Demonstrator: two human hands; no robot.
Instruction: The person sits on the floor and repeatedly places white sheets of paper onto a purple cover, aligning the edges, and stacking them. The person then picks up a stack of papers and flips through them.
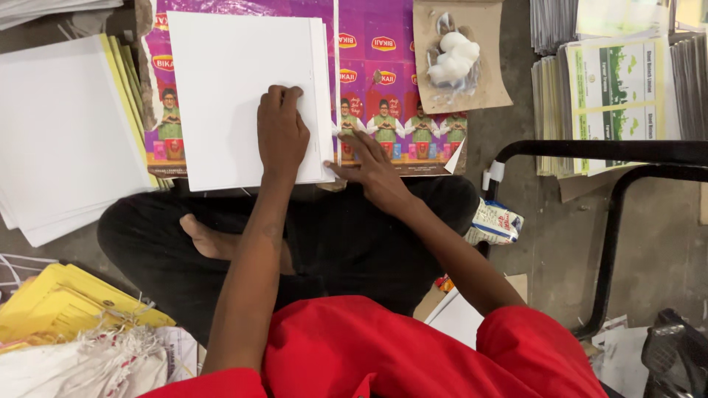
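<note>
Under left hand (281, 133): white paper stack (221, 88)

white sheet stack (236, 96): matt, smooth paper | printed purple sheet (383, 74) beneath: glossy film or coated paper, cannot tell which | brown card (494, 81): matt, rough board | lumps on card (453, 55): white, soft-looking, under clear shiny plastic | floor (664, 236): rough, dull concrete | frame (612, 221): black smooth metal tube
</note>
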